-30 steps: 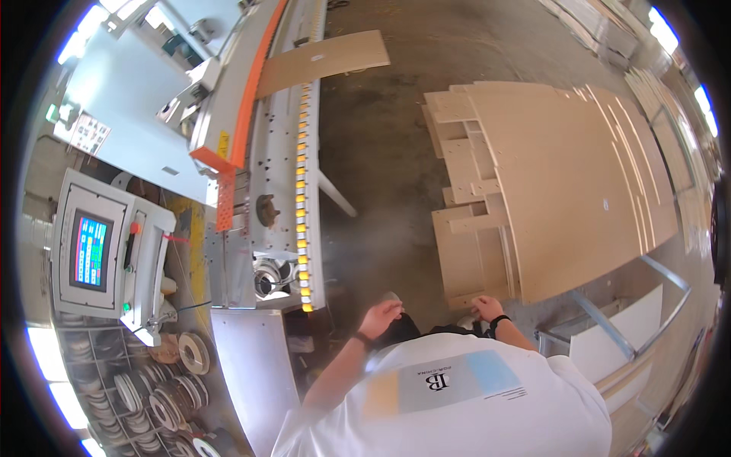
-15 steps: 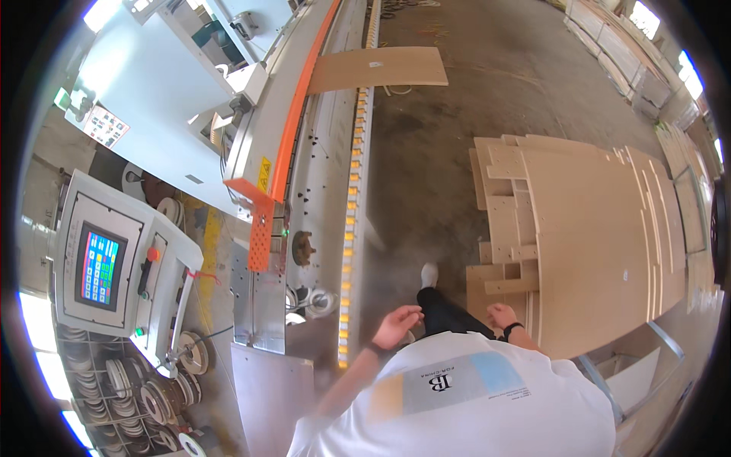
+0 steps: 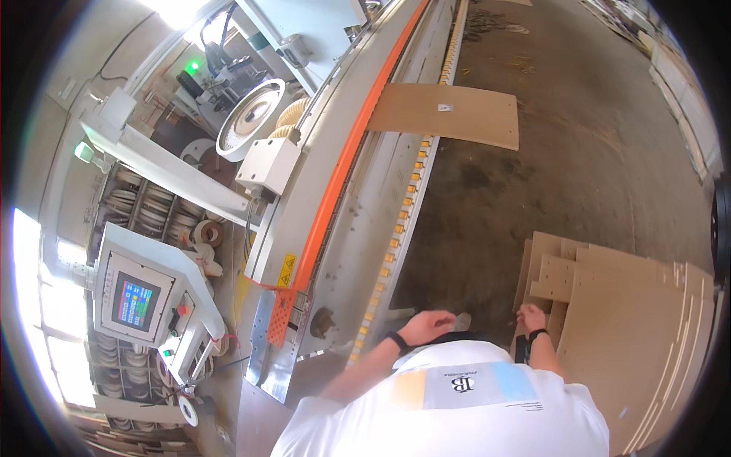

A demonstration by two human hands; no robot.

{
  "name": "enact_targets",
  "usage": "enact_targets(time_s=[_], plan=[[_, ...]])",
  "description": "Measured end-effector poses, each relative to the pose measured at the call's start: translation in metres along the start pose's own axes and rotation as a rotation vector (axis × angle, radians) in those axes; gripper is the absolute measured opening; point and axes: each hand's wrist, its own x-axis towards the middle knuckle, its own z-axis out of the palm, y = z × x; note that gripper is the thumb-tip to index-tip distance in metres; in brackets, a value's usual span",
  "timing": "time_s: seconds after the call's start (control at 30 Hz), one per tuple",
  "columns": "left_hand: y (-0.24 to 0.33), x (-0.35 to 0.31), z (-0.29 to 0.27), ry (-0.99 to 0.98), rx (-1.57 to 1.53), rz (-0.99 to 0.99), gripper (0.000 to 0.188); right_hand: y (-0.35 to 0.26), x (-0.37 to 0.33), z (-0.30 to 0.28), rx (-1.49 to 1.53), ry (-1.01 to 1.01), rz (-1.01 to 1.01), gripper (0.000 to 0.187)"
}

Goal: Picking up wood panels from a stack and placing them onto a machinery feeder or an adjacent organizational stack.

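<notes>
My left hand (image 3: pixel 428 327) hangs in front of my white shirt, fingers loosely curled in, with nothing visible in it. It is nearest the lower end of the machine's roller rail (image 3: pixel 394 244) but apart from it. My right hand (image 3: pixel 531 317), also curled and holding nothing I can see, is beside the near left edge of a stack of brown boards (image 3: pixel 632 320); I cannot tell whether it touches them. Ahead, a brown panel (image 3: pixel 457 114) with a small white label lies across the long machine, its left side at the orange strip (image 3: pixel 335 206) and its right end sticking out past the rail.
A control console (image 3: pixel 141 301) with a lit screen stands at the left. Behind it are racks of edge-band rolls (image 3: pixel 145 209). A large white reel (image 3: pixel 251 118) sits above the machine. Concrete floor (image 3: pixel 487 198) runs between the machine and the board stack.
My view has shifted: the machine and panel appear farther right, and the board stack lower. The large reel has come into view. Both hands remain curled in front of me.
</notes>
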Motion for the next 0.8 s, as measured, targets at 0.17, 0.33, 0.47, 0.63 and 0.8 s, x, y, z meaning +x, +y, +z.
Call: enact_targets(time_s=[0.17, 0.33, 0.47, 0.63, 0.8], plan=[[0.034, 0.118, -0.048, 0.125, -0.342, 0.001, 0.022, -0.128, 0.095, -0.001, -0.068, -0.02, -0.05, 0.024], [0.028, 0.25, -0.093, 0.032, -0.552, -0.113, 0.02, -0.153, 0.166, -0.02, -0.344, -0.039, -0.062, 0.022], [0.073, 0.385, -0.138, -0.149, -0.286, -0.044, 0.022, -0.14, 0.192, -0.063, -0.776, 0.172, -0.116, 0.017], [0.164, 0.547, -0.164, -0.471, 0.045, 0.046, 0.026, -0.144, 0.224, -0.12, -1.033, -0.012, -0.004, 0.014], [0.229, 0.708, -0.132, -0.704, 0.344, 0.198, 0.025, -0.109, 0.289, -0.118, 0.726, 0.539, 0.113, 0.029]])
